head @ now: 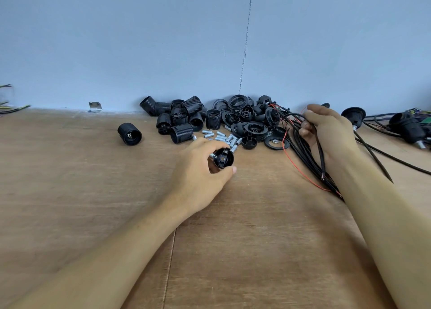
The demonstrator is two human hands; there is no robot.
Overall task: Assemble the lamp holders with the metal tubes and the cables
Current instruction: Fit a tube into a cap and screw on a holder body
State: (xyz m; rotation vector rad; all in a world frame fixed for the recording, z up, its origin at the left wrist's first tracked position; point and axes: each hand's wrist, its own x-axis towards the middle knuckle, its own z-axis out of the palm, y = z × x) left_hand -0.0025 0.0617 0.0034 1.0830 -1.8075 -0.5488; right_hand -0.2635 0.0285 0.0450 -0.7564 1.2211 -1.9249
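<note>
My left hand (200, 168) grips a black lamp holder cap (223, 158) just above the wooden table, its open side facing me with a metal tube end showing in its middle. My right hand (326, 129) is curled around a bundle of black cables (303, 150) that also holds thin red wires; the bundle trails toward me along my forearm. Loose short metal tubes (221, 137) lie just beyond my left hand. Ribbed black lamp holder bodies (182, 119) are heaped behind them against the wall.
A pile of black caps and rings (247, 117) sits between my hands at the wall. One lamp holder body (129, 133) lies apart to the left. Assembled holders with cables (405, 126) lie at the far right. A small metal bracket (95, 106) stands at the wall.
</note>
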